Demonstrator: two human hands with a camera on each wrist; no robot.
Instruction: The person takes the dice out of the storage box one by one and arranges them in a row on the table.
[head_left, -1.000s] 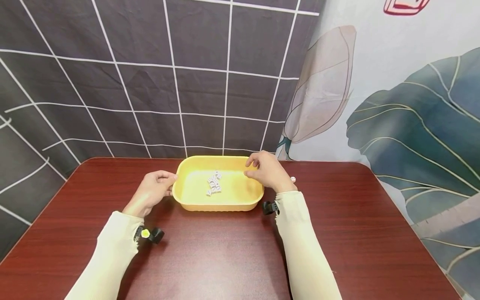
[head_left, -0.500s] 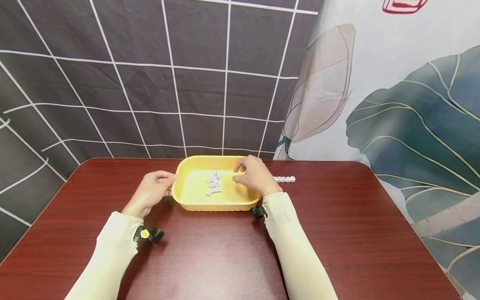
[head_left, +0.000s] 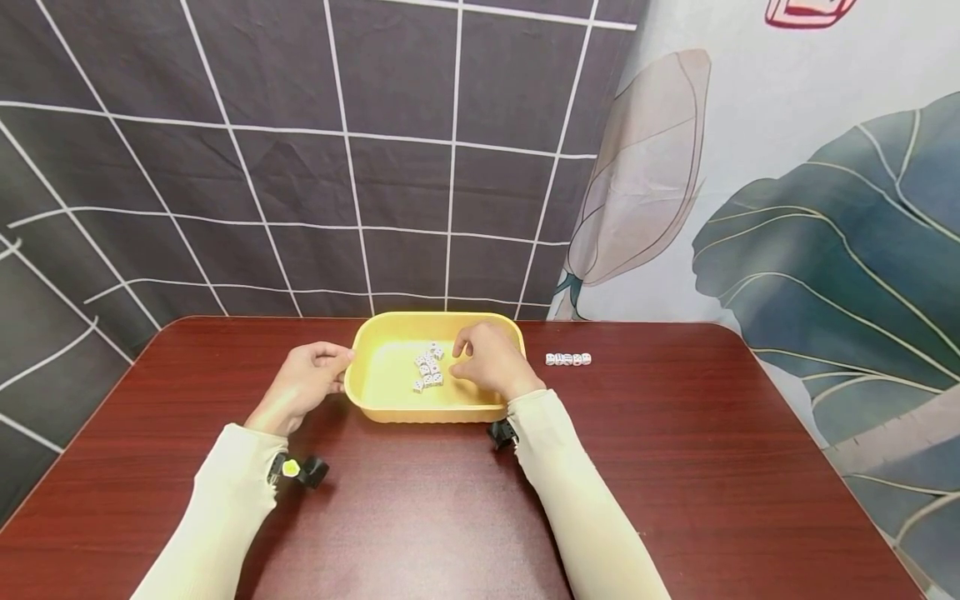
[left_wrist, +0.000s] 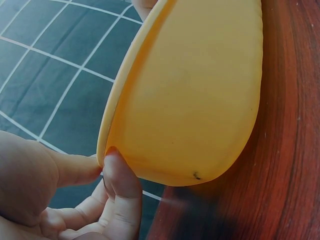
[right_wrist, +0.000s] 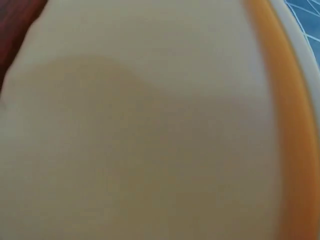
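My left hand (head_left: 303, 383) pinches the left end of a yellow plastic basin (head_left: 390, 408) between thumb and finger. In the left wrist view, the thumb and finger meet at the rim of the basin (left_wrist: 185, 95). Several small white dice (head_left: 428, 369) lie clustered on the basin floor, left of its middle. Over the right part of the basin is my right hand (head_left: 491, 362), its thumb and forefinger apart and bent toward the dice, with nothing visible between them. The basin's outer wall (right_wrist: 150, 150) fills the right wrist view, where the hand does not show.
To the right of the basin, several more dice (head_left: 567, 359) stand in a straight row on the reddish-brown table (head_left: 420, 508). A dark gridded cloth (head_left: 397, 192) hangs behind the table, and a leaf-patterned cloth (head_left: 825, 250) hangs at the right.
My right hand has moved left, from the basin's right rim to beside the dice inside, uncovering the row of dice on the table. The left hand and basin have stayed put.
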